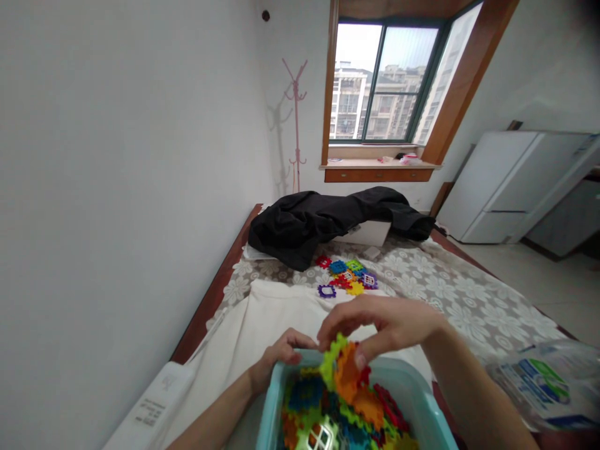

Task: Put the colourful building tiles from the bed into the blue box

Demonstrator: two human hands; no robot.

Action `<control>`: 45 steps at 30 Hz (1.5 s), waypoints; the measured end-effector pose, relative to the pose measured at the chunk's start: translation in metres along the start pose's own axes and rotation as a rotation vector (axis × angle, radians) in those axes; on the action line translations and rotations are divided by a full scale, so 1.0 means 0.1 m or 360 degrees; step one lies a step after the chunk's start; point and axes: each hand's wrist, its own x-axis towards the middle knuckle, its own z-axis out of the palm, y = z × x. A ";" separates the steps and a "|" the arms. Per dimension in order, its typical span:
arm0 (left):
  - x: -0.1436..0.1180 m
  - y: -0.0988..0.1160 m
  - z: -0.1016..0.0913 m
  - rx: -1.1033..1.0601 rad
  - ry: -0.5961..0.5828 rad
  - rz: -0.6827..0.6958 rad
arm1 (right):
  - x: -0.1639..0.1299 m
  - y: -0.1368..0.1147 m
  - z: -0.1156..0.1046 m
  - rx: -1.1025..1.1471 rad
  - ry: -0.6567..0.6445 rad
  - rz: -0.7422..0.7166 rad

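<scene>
A light blue plastic tub (pixel 422 400) at the bottom centre holds several coloured toothed building tiles (pixel 342 419). My right hand (pixel 384 325) pinches an orange tile (pixel 347 370) and a green tile (pixel 330 356) just above the tub. My left hand (pixel 281 351) rests with curled fingers on the tub's far left rim, beside the green tile. Farther out on the bed lies a small pile of loose coloured tiles (pixel 347 277).
A lace-patterned cover (pixel 445 287) and a cream cloth (pixel 262 319) lie on the bed. A black garment (pixel 309 222) lies over a white box at the far end. A plastic bag (pixel 548 381) is at right, a white remote-like item (pixel 150 403) at left.
</scene>
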 end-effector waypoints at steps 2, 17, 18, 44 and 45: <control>0.00 0.01 0.02 -0.0015 -0.0009 0.0029 | 0.08 0.07 -0.01 -0.0202 -0.0011 -0.0068; 0.02 -0.04 -0.04 0.0040 0.0004 -0.0017 | 0.33 1.57 -0.51 -0.1318 0.0793 0.0510; 0.02 -0.03 -0.03 0.0045 -0.0015 -0.0034 | 0.31 1.55 -0.54 -0.1154 0.0890 0.0473; 0.06 0.02 -0.02 0.0096 -0.0057 -0.0061 | 0.03 1.76 -0.77 -0.1580 0.0987 0.1028; 0.06 0.02 -0.02 0.0096 -0.0056 -0.0059 | 0.02 1.75 -0.80 -0.1568 0.1023 0.1013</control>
